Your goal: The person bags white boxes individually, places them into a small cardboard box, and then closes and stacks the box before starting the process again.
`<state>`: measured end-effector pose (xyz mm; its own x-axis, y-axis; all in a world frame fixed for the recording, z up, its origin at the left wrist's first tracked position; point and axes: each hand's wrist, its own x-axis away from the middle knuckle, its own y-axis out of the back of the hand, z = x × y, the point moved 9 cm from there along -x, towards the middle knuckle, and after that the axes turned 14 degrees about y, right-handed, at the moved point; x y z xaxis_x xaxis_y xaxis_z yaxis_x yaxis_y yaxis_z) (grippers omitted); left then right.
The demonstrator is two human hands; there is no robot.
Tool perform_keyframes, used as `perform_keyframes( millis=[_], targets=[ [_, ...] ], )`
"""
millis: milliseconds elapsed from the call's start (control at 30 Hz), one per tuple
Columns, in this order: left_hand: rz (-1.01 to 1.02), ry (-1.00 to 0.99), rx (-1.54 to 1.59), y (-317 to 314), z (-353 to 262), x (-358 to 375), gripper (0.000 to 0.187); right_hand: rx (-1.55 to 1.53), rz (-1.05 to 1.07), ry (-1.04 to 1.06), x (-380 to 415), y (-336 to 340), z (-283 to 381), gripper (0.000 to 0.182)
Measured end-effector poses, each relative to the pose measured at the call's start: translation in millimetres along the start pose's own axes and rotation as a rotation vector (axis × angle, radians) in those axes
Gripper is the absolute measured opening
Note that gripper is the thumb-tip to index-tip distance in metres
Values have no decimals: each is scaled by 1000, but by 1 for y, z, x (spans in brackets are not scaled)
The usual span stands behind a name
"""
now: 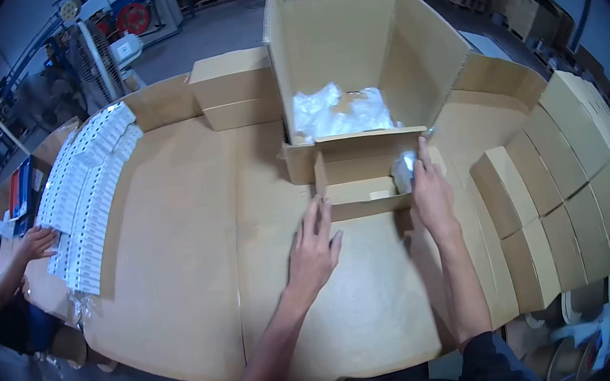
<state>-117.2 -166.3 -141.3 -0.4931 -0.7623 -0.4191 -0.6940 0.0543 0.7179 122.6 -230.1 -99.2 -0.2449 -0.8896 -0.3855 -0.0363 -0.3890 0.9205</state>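
A small open cardboard box point(369, 207) lies in front of me, its opening facing up and toward me. Inside, at its right end, is something wrapped in clear plastic point(403, 171); its kind I cannot make out. A small pale piece point(380, 194) is beside it. My left hand point(313, 255) rests its outstretched fingers against the box's left front corner. At the right end, my right hand point(432, 193) grips the box's side, index finger pointing up along the edge; its other fingers are partly hidden.
Behind stands a large open carton point(342, 31) holding clear plastic bags point(333, 110). Stacked closed boxes point(551, 189) line the right. White perforated strips point(90, 196) lie at the left, where another person's hand point(38, 242) touches them. Cardboard covers the table point(171, 285).
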Motion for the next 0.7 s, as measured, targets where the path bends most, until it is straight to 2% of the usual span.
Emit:
perform_keyframes(
  millis=[133,167,200,267,367,433,567,600,700],
  targets=[
    [15,17,-13,6,-2,-1,73,-98,-167,102,11,1,-10,39],
    [-4,25,-29,14,-2,-2,72,-87,-154,114,8,12,-3,39],
    [-18,32,-44,22,-2,-2,72,48,-305,217,11,26,5,34],
    [-34,69,-56,42,9,7,70,-156,-269,54,9,40,3,29],
    [-48,130,-81,72,32,17,69,-140,-414,107,1,71,36,27],
    [-43,174,-142,101,58,28,69,-279,-404,161,-16,85,75,25],
    [-191,232,-264,172,127,47,51,-592,-311,296,-53,62,169,26],
    [-214,268,-270,190,150,52,43,-570,-245,365,-64,56,203,27],
    [-235,313,-334,245,198,59,42,-654,-154,636,-92,26,301,27]
  ],
)
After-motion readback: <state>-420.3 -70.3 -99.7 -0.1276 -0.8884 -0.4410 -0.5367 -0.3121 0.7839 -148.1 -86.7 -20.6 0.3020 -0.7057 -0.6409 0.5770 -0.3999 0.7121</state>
